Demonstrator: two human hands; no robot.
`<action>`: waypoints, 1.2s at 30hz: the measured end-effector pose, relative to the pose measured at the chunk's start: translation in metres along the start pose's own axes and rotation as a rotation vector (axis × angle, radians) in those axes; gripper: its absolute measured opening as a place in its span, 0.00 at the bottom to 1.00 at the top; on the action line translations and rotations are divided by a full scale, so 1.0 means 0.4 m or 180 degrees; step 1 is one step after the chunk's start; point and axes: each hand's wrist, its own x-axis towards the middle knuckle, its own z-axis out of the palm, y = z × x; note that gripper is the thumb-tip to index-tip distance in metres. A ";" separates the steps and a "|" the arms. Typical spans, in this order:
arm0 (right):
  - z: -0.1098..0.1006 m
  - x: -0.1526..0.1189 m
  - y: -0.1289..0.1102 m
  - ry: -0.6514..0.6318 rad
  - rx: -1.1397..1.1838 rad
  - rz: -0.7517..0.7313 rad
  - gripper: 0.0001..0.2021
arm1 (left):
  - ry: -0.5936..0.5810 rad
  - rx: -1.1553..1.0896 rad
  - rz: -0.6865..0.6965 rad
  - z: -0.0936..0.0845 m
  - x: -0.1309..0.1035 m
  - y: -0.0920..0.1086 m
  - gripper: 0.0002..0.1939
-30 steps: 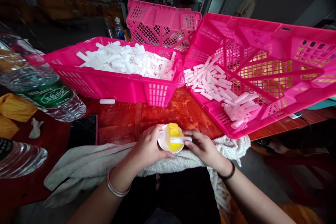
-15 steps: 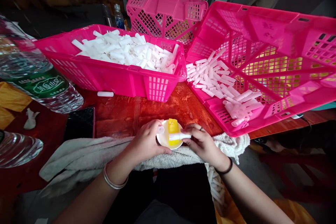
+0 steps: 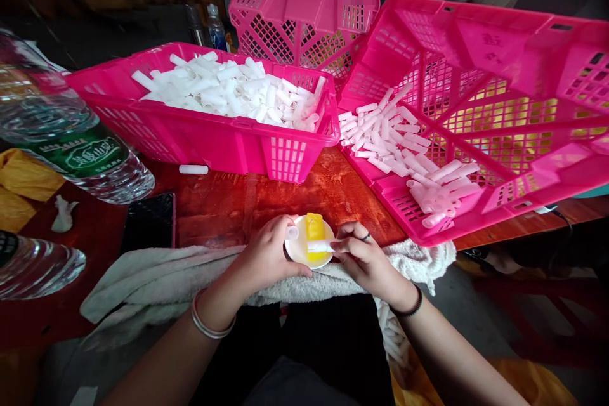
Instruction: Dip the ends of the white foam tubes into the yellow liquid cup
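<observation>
My left hand (image 3: pixel 273 250) is closed round a short white tube (image 3: pixel 292 233), its thumb along the near rim of a small white dish (image 3: pixel 299 249). A yellow block (image 3: pixel 314 229) lies in the dish. My right hand (image 3: pixel 364 260) pinches the right end of another white tube (image 3: pixel 320 246), which lies level across the yellow block. A pale towel (image 3: pixel 190 273) runs along the table edge under both wrists.
A pink basket (image 3: pixel 214 149) heaped with white tubes (image 3: pixel 228 85) stands behind the dish. A tilted pink basket (image 3: pixel 409 238) at right holds more tubes. Bottles (image 3: pixel 90 152), a dark phone (image 3: pixel 150 222) and a loose tube (image 3: pixel 193 169) are at left.
My right fingers have moved slightly left along the tube, covering more of its right end. My left hand keeps its hold by the dish. The view has shifted slightly.
</observation>
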 end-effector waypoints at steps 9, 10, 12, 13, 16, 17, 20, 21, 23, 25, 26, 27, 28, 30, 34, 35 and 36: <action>-0.003 -0.007 0.008 -0.0054 -0.0527 -0.0355 0.07 | -0.0009 -0.0013 -0.0003 -0.006 0.003 0.006 0.44; -0.003 -0.008 0.011 -0.0071 -0.0599 -0.0522 0.08 | -0.0021 0.0000 0.0000 -0.006 0.004 0.006 0.44; -0.004 -0.008 0.012 0.0010 -0.0475 -0.0605 0.09 | -0.0100 0.0058 0.0029 -0.009 0.006 0.004 0.45; -0.004 -0.005 0.010 0.0131 -0.0296 -0.0501 0.09 | -0.0122 0.0126 0.0098 -0.012 0.006 0.002 0.46; -0.008 0.010 -0.011 0.0642 0.0479 0.0163 0.05 | 0.0118 0.0547 0.0542 -0.030 0.004 0.004 0.42; -0.009 0.017 -0.023 0.0768 0.0724 0.0393 0.05 | 0.0251 0.0710 0.0707 -0.040 0.003 0.009 0.35; -0.016 0.037 -0.063 0.0853 0.1295 0.0858 0.10 | 0.0368 0.1133 0.0962 -0.071 0.000 0.040 0.10; -0.019 0.042 -0.075 0.0819 0.1429 0.0936 0.12 | 0.0324 0.1273 0.1029 -0.081 0.000 0.053 0.09; -0.024 0.049 -0.097 0.0752 0.1626 0.1022 0.13 | 0.0282 0.1573 0.1249 -0.096 -0.001 0.080 0.10; -0.030 0.051 -0.112 0.0697 0.1720 0.1050 0.12 | 0.0361 0.1871 0.1549 -0.106 -0.004 0.102 0.12; -0.032 0.050 -0.118 0.0661 0.1720 0.1049 0.12 | 0.0419 0.2020 0.1672 -0.109 -0.006 0.111 0.13; -0.034 0.049 -0.123 0.0604 0.1699 0.1047 0.13 | 0.0470 0.2171 0.1762 -0.109 -0.010 0.120 0.13; -0.035 0.046 -0.128 0.0536 0.1664 0.1046 0.13 | 0.0493 0.2309 0.1833 -0.108 -0.014 0.127 0.13; -0.035 0.041 -0.139 0.0393 0.1561 0.1039 0.13 | 0.0447 0.2478 0.1945 -0.103 -0.026 0.142 0.14; -0.037 0.036 -0.173 0.0311 0.1349 0.0893 0.12 | 0.0256 0.2124 0.1781 -0.088 -0.053 0.180 0.12; -0.041 0.036 -0.184 0.0322 0.1220 0.0786 0.11 | 0.0194 0.1832 0.1640 -0.086 -0.061 0.193 0.11; -0.045 0.036 -0.196 0.0350 0.1013 0.0611 0.10 | 0.0087 0.1445 0.1453 -0.083 -0.070 0.207 0.10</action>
